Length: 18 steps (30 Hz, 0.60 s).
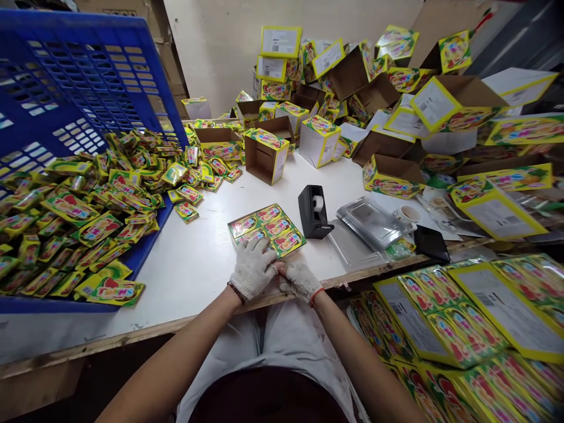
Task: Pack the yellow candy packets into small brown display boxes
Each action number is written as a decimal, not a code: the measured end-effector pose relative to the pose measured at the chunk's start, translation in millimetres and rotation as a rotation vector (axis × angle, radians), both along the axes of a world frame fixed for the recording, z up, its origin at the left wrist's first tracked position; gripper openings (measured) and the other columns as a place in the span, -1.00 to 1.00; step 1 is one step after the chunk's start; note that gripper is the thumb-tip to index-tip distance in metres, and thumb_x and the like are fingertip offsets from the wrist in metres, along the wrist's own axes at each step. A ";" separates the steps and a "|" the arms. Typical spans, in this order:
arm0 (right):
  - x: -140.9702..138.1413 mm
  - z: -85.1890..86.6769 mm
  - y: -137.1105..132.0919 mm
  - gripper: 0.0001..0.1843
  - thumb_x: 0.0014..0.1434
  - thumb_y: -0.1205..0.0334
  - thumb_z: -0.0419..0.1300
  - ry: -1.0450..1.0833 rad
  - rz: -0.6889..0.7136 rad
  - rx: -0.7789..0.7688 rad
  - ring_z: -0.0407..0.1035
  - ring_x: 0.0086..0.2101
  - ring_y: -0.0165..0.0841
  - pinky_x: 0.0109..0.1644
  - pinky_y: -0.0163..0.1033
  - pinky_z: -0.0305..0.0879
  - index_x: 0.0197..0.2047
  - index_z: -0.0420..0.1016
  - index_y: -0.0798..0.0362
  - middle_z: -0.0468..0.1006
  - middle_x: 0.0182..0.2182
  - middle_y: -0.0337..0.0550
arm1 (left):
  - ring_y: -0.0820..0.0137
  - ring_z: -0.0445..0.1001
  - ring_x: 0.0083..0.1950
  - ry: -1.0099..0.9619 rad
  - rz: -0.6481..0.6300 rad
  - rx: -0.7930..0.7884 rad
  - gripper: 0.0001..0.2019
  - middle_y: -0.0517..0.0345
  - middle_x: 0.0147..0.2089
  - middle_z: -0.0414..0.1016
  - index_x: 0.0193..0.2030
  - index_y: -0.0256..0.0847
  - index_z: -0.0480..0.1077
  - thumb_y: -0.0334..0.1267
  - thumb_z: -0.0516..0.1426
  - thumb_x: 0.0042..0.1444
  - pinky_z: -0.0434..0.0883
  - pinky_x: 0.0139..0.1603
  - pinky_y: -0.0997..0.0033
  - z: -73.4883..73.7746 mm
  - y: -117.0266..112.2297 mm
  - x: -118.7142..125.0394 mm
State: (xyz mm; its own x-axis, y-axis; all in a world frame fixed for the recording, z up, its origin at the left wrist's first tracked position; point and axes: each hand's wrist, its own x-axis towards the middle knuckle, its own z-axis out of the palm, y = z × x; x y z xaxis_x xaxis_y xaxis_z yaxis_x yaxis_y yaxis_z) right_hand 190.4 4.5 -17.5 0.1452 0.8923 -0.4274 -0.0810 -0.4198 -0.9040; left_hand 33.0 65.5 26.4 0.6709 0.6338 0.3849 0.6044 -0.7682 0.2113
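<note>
Both my hands wear white knit gloves. A flat block of yellow-green candy packets (272, 227) lies on the white table (198, 258) in front of me. My left hand (252, 267) rests flat on the near corner of that block, fingers stretched over it. My right hand (301, 278) sits just beside it at the table's front edge, fingers curled against the block's near edge; whether it grips anything is hidden.
A tipped blue crate (66, 88) spills several loose packets (88, 211) at the left. A black tape dispenser (314, 211) stands right of the block, clear plastic trays (370, 223) beyond it. Open printed cartons (264, 154) pile at the back; closed cartons (462, 329) stack lower right.
</note>
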 end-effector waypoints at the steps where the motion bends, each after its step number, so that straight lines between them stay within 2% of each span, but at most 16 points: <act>1: 1.6 1.5 0.6 -0.63 0.06 -0.17 0.18 0.013 -0.014 -0.033 0.41 -0.58 -0.33 -0.56 -0.27 0.30 -0.37 0.35 -0.02 0.53 -0.52 -0.13 | 0.04 0.38 0.14 -0.018 0.020 0.008 -0.86 -0.01 0.18 0.48 -0.21 -0.10 0.51 -0.12 0.22 0.17 0.29 0.12 -0.10 -2.2 -1.4 3.5; 4: 7.3 6.2 6.3 -0.69 0.22 -0.10 0.02 0.028 -0.091 -0.117 0.44 -0.59 -0.31 -0.57 -0.26 0.31 -0.28 0.33 -0.04 0.56 -0.49 -0.09 | 0.03 0.40 0.13 -0.023 0.011 0.039 -0.86 -0.07 0.17 0.48 -0.16 -0.14 0.50 -0.26 0.22 0.12 0.31 0.10 -0.08 -5.4 -1.8 7.0; 6: 12.0 9.5 16.0 -0.71 0.27 -0.04 -0.05 0.008 -0.140 -0.139 0.47 -0.58 -0.31 -0.55 -0.27 0.34 -0.20 0.33 -0.02 0.57 -0.48 -0.09 | 0.06 0.41 0.13 -0.022 -0.045 -0.003 -0.85 -0.06 0.15 0.49 -0.16 -0.14 0.50 -0.27 0.22 0.10 0.33 0.11 -0.06 -1.6 9.4 2.5; 8: 17.8 14.2 32.4 -0.67 0.30 -0.01 -0.09 -0.028 -0.165 -0.144 0.50 -0.53 -0.28 -0.49 -0.24 0.39 -0.13 0.34 0.03 0.58 -0.46 -0.06 | 0.10 0.46 0.07 -0.042 -0.057 -0.069 -0.85 -0.02 0.07 0.53 -0.17 -0.14 0.51 -0.21 0.20 0.13 0.37 0.09 0.00 5.4 34.0 -7.0; 10: 23.4 21.3 54.5 -0.57 0.32 -0.02 -0.15 -0.090 -0.184 -0.130 0.54 -0.45 -0.21 -0.41 -0.15 0.45 -0.06 0.36 0.10 0.59 -0.40 0.04 | 0.09 0.47 0.05 -0.091 0.047 -0.087 -0.77 -0.05 0.05 0.53 -0.09 -0.16 0.52 -0.18 0.15 0.17 0.40 0.09 -0.01 9.8 67.3 -20.1; 11: 25.3 25.8 66.4 -0.53 0.33 -0.04 -0.15 -0.129 -0.198 -0.112 0.56 -0.38 -0.16 -0.35 -0.10 0.48 -0.01 0.37 0.13 0.61 -0.33 0.11 | 0.04 0.45 0.12 -0.122 0.129 -0.078 -0.71 -0.10 0.11 0.50 0.00 -0.17 0.50 -0.18 0.14 0.17 0.39 0.13 -0.06 9.1 83.5 -27.2; 13: 25.4 35.1 88.0 -0.51 0.30 -0.03 -0.03 -0.221 -0.240 -0.045 0.54 -0.12 -0.10 -0.10 -0.03 0.49 0.12 0.35 0.13 0.58 -0.07 0.19 | -0.01 0.35 0.28 -0.179 0.204 -0.125 -0.64 -0.14 0.26 0.41 0.09 -0.18 0.49 -0.24 0.10 0.17 0.37 0.23 -0.12 -0.5 106.5 -41.3; 15: 19.2 42.7 101.7 -0.46 0.22 0.05 0.14 -0.478 -0.194 0.081 0.32 0.19 -0.05 0.21 0.01 0.31 0.21 0.34 0.09 0.39 0.22 0.18 | 0.04 0.28 0.38 -0.232 0.185 -0.229 -0.63 -0.14 0.33 0.34 0.11 -0.22 0.48 -0.29 0.03 0.22 0.38 0.29 -0.04 -19.8 110.0 -53.3; 16: 14.2 45.1 104.6 -0.44 0.19 0.10 0.19 -0.666 -0.115 0.160 0.16 0.30 -0.02 0.32 0.06 0.15 0.23 0.36 0.07 0.29 0.30 0.15 | 0.07 0.26 0.40 -0.264 0.179 -0.260 -0.61 -0.16 0.36 0.31 0.14 -0.24 0.47 -0.30 0.00 0.25 0.37 0.31 -0.01 -31.5 104.2 -58.3; 18: 2.9 46.1 102.3 -0.48 0.23 0.14 0.18 -1.054 0.137 0.340 -0.05 0.38 0.07 0.40 0.20 -0.11 0.24 0.41 0.06 0.22 0.36 0.13 | 0.09 0.20 0.45 -0.343 0.189 -0.239 -0.59 -0.18 0.43 0.20 0.21 -0.26 0.43 -0.30 -0.02 0.29 0.34 0.36 0.00 -54.0 82.5 -66.4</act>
